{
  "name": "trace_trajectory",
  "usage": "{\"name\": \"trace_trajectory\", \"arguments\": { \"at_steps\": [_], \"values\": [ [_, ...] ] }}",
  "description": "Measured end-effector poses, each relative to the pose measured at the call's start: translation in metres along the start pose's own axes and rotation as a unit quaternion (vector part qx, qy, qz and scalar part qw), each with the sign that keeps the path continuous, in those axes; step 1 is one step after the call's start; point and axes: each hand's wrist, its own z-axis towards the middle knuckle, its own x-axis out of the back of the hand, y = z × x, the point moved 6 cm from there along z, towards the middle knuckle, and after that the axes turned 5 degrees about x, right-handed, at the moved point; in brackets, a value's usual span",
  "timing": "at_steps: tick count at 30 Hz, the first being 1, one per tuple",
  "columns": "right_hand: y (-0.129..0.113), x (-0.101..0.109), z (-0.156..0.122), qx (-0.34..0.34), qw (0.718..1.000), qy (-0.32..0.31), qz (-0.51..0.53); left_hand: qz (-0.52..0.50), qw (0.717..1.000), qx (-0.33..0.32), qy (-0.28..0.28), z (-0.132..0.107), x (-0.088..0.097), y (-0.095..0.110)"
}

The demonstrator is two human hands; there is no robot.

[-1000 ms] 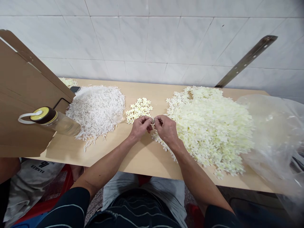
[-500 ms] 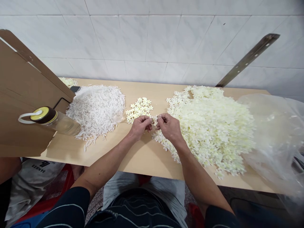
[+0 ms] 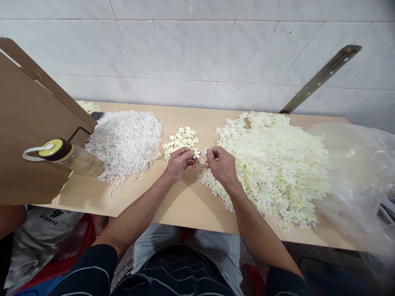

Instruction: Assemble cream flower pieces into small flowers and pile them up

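My left hand (image 3: 178, 163) and my right hand (image 3: 220, 163) meet over the middle of the wooden table (image 3: 185, 201), fingers pinched. The left hand holds a small cream flower (image 3: 196, 153) at its fingertips. The right hand's fingers are curled around a small piece beside it, too small to name. A big heap of cream flowers (image 3: 274, 164) lies right of the hands. A small group of flowers (image 3: 181, 139) lies just behind them. A pile of thin white stems (image 3: 125, 142) sits to the left.
A cardboard box flap (image 3: 33, 123) and a clear bottle with a yellow-brown cap (image 3: 64, 157) stand at the left. A clear plastic bag (image 3: 361, 181) fills the right edge. A metal bracket (image 3: 321, 76) leans on the tiled wall.
The hands have drifted slightly away from me and parted a little; a flower now shows at the left fingertips.
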Motion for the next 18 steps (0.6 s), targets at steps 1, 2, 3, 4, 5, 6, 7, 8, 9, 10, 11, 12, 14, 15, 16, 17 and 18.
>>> {"name": "trace_trajectory", "arguments": {
  "at_steps": [1,2,3,4,5,6,7,8,9,10,11,12,14,15,16,17,18],
  "values": [
    [-0.003,0.000,0.000,0.029,0.999,0.010,-0.033,0.002,1.000,-0.003,-0.004,0.000,-0.001,0.000],
    [-0.007,-0.001,-0.001,0.058,0.997,0.016,-0.058,0.001,1.000,-0.006,-0.008,0.000,-0.002,-0.001],
    [-0.010,-0.002,-0.001,0.083,0.994,0.018,-0.075,-0.001,1.000,-0.009,-0.010,0.000,-0.003,-0.002],
    [-0.012,-0.004,-0.002,0.102,0.991,0.016,-0.083,-0.003,1.000,-0.010,-0.011,0.000,-0.003,-0.003],
    [-0.012,-0.005,-0.002,0.111,0.990,0.011,-0.083,-0.005,1.000,-0.011,-0.012,0.001,-0.003,-0.005],
    [-0.011,-0.006,-0.002,0.110,0.991,0.002,-0.072,-0.007,1.000,-0.011,-0.013,0.001,-0.003,-0.005],
    [-0.009,-0.006,-0.002,0.099,0.994,-0.008,-0.051,-0.009,1.000,-0.010,-0.015,0.001,-0.002,-0.006],
    [-0.006,-0.007,-0.001,0.078,0.997,-0.019,-0.021,-0.011,1.000,-0.006,-0.019,0.001,-0.002,-0.007],
    [-0.002,-0.008,-0.001,0.052,0.998,-0.033,0.015,-0.012,1.000,-0.002,-0.024,0.002,-0.001,-0.007],
    [0.001,-0.009,-0.001,0.025,0.997,-0.052,0.054,-0.013,0.999,0.003,-0.031,0.002,-0.001,-0.008],
    [0.004,-0.011,-0.001,0.002,0.993,-0.074,0.090,-0.013,0.999,0.007,-0.038,0.002,-0.001,-0.008],
    [0.006,-0.013,-0.001,-0.016,0.988,-0.097,0.119,-0.013,0.999,0.010,-0.044,0.002,-0.001,-0.008],
    [0.007,-0.015,-0.002,-0.034,0.978,-0.129,0.158,-0.012,0.999,0.011,-0.051,0.003,-0.002,-0.008],
    [0.007,-0.015,-0.002,-0.035,0.976,-0.133,0.170,-0.012,0.999,0.011,-0.051,0.003,-0.001,-0.009],
    [0.007,-0.013,-0.001,-0.036,0.974,-0.129,0.181,-0.012,0.999,0.011,-0.048,0.003,-0.001,-0.009],
    [0.007,-0.012,0.000,-0.037,0.973,-0.122,0.194,-0.012,0.999,0.012,-0.044,0.003,-0.001,-0.008],
    [0.006,-0.011,0.000,-0.038,0.971,-0.114,0.209,-0.014,0.999,0.013,-0.038,0.003,0.000,-0.008]
  ]
}}
